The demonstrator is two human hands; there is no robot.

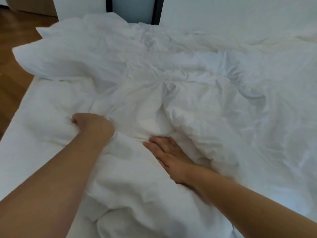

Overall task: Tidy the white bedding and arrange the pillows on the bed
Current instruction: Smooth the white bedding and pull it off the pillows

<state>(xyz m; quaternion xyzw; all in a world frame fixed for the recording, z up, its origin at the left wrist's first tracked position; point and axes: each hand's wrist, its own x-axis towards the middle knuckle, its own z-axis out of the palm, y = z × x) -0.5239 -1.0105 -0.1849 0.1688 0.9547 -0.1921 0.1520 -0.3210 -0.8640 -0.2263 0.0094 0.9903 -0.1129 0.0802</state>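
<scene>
Left hand (91,124) clenches duvet (188,103) near bed edge (wood floor (15,48) beyond); right hand (169,156) flat.

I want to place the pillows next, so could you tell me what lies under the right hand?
The right hand rests flat on the crumpled white duvet. Whatever is beneath that duvet is covered and cannot be seen.

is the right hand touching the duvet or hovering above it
Touching. The head view shows the right hand lying flat, fingers straight, pressed onto the rumpled white duvet, with the fabric bunched up against its fingertips.
</scene>
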